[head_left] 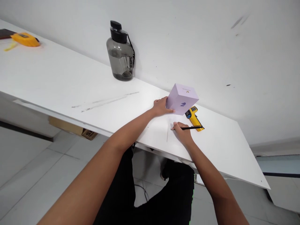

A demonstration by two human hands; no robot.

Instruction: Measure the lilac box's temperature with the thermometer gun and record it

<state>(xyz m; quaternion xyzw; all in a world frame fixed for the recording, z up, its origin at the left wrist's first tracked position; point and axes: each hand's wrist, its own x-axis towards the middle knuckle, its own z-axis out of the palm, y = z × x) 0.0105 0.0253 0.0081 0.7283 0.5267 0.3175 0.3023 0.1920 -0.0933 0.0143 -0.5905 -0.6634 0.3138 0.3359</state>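
Observation:
My left hand is closed around the lower left side of a pale lilac box, which has a small purple emblem on its front and a gold mark on top. The box is tilted near the wall. In my right hand is a black pen, held in a writing grip low over the white table. A yellow and black infrared thermometer gun lies just beyond that hand, right beside the box. A thin grey line runs along the white surface left of the pen; whether it is a paper edge or a mark I cannot tell.
A large grey see-through water jug with a black lid stands against the wall. At the far left are a yellow tape measure and a dark flat object. The white table has grey smears. A cardboard box sits beneath it.

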